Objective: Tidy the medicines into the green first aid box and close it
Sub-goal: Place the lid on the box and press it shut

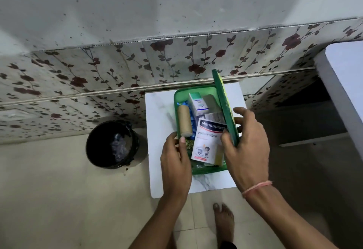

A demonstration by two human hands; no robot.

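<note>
While the green box (pixel 198 171) sits on a small white desk (pixel 161 111) by the flowered wall, its lid (pixel 225 107) is stood up on edge along the box's right side, tilted, w/ the box still open. Lid is gripped near its lower end by the right hand (pixel 246 146): thumb on the inner face, fingers spread behind the outer face. A pink thread band (pixel 257 186) is worn on that wrist. Left hand (pixel 174 158) is laid against the box's near-left rim, thumb over the edge, fingers curled on the outside wall; a loose hold on the box, nothing else in it.

Inside the box: a tan bandage roll (pixel 185 120) at left, blue blister strips (pixel 191 125) beside it, a white-teal carton (pixel 197 103) at the back, a Hansaplast pack (pixel 208 140) leaning on top at front-centre, grey packs (pixel 215 116) behind it.

A black bin (pixel 113 144) is seen on the floor, left of the desk, apart from it. A bare foot (pixel 224 221) is seen on the floor tiles below.
</note>
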